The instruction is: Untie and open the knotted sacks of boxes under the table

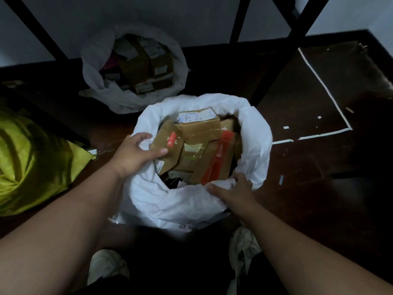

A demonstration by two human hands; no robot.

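Observation:
A white sack (pixel 257 145) stands open on the dark floor in front of me, its mouth rolled wide. Inside lie several brown cardboard boxes (pixel 200 126), some with red tape and white labels. My left hand (pixel 136 154) grips the sack's left rim, thumb reaching in over a box. At the near right rim my right hand (pixel 231 192) pinches a fold of the white fabric. A second white sack (pixel 93 67) sits farther back under the table, also open, with boxes showing inside it.
A yellow-green sack (pixel 36 165) lies on the floor at the left. Black table legs and braces (pixel 240 20) cross the top of the view. White tape lines (pixel 325 92) mark the floor at the right. My shoes (pixel 106 267) show at the bottom.

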